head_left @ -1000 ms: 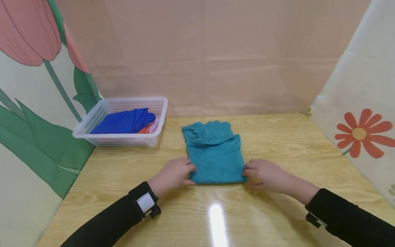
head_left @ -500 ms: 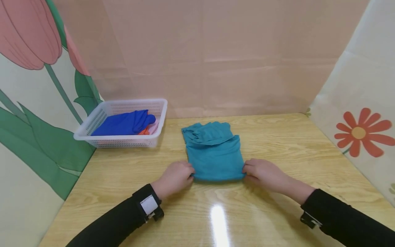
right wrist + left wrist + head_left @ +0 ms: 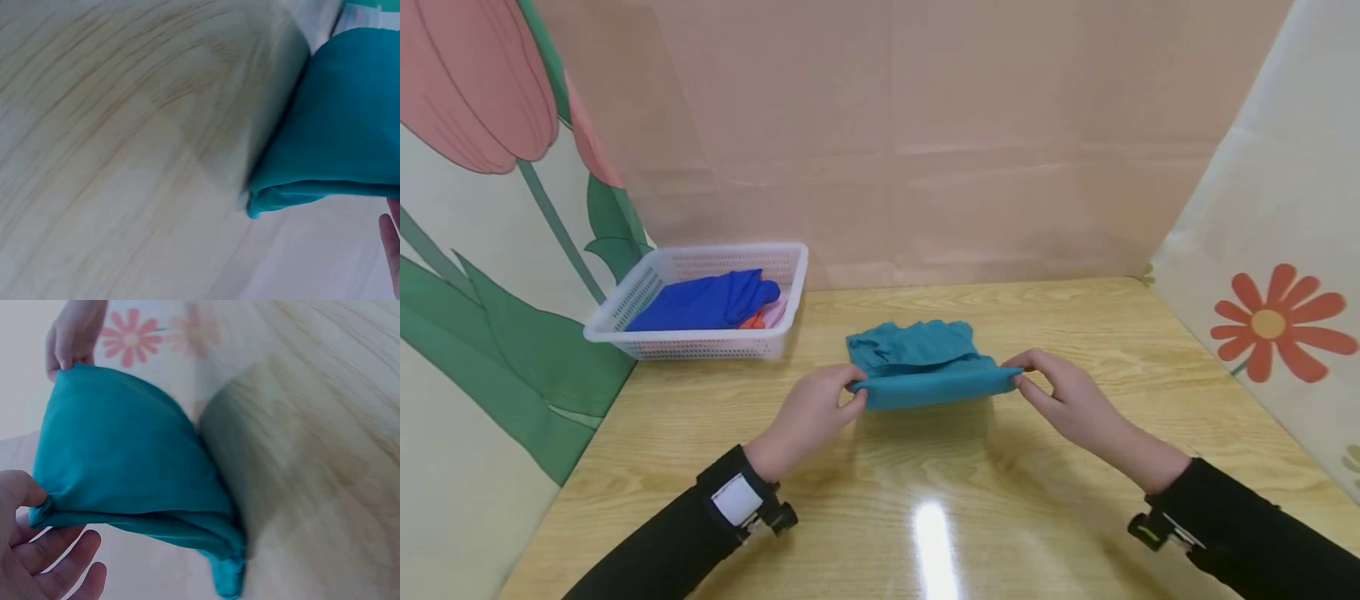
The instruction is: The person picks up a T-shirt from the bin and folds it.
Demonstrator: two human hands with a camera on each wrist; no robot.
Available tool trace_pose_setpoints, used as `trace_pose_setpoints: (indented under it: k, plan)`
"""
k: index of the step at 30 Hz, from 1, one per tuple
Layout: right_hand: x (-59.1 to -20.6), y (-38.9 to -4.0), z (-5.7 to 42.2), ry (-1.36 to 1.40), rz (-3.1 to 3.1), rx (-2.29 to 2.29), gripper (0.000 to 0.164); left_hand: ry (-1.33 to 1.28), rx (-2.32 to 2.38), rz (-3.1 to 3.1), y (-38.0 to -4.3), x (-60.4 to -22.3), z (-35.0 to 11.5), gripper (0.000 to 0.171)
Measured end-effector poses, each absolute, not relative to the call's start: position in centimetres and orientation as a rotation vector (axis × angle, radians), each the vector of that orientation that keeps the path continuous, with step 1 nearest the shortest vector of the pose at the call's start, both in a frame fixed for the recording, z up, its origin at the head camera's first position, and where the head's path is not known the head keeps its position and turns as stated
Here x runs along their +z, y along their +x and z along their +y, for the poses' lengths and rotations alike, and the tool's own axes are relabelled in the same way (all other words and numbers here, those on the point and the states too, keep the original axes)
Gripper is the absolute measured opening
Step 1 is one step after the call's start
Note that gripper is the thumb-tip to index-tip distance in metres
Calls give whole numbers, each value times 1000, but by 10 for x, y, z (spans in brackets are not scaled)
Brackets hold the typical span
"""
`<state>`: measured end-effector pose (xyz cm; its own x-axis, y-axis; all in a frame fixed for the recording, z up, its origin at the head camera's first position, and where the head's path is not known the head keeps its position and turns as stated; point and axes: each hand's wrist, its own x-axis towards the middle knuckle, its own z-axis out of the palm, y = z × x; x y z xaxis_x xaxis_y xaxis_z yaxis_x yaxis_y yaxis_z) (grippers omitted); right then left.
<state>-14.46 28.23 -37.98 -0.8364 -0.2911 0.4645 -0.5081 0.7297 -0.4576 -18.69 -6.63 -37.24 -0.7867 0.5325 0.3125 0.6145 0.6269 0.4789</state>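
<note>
A teal folded garment [image 3: 925, 385] lies in the middle of the table, its near edge lifted off the wood and its gathered far part resting on it. My left hand [image 3: 808, 417] pinches the left corner of that raised edge between thumb and fingers. At the opposite corner, my right hand [image 3: 1075, 402] pinches the cloth the same way. In the left wrist view the cloth [image 3: 125, 450] stretches between both hands, layers showing along its side. Only the fingertips of the right hand [image 3: 392, 240] show in the right wrist view, just below the fabric.
A white plastic basket [image 3: 625, 337] stands at the back left of the wooden table [image 3: 1075, 333]. Inside are a blue cloth [image 3: 700, 302] and orange and pink pieces. A beige backdrop [image 3: 962, 167] rises behind the table, with flower-printed sheets at both sides.
Both hands have gripped the near corners of the teal garment and raised that edge up and away from me. Before, the garment lay flat with the hands at its corners.
</note>
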Motion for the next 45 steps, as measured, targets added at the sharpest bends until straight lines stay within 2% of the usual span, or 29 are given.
trace_pose_setpoints:
  k: [6, 10, 13, 18, 24, 29, 34, 45]
  plan:
    - [-370, -137, 274, 534, -2364, 939, 18, -919, -1075, -2586, -178, -357, -66, 6]
    - [-368, -145, 276, 505, -2276, 992, 19, -888, -1315, -2550, -184, -346, -62, 7]
    - [-369, -163, 281, 416, -2355, 1073, 16, -824, -1443, -2574, -202, -345, -57, 12]
    - [-385, -209, 288, 252, -2581, 1205, 29, -638, -1600, -2704, -248, -363, -49, 21]
    - [-415, -259, 288, 171, -2801, 1261, 30, -497, -1403, -2922, -292, -399, -41, 20]
    - [-433, -282, 284, 161, -2897, 1180, 26, -489, -1162, -3009, -310, -417, -34, 19]
    - [-443, -291, 279, 162, -2959, 1034, 23, -513, -936, -3035, -315, -425, -29, 18]
    - [-448, -293, 276, 109, -3059, 869, 23, -456, -830, -3094, -317, -432, -25, 17]
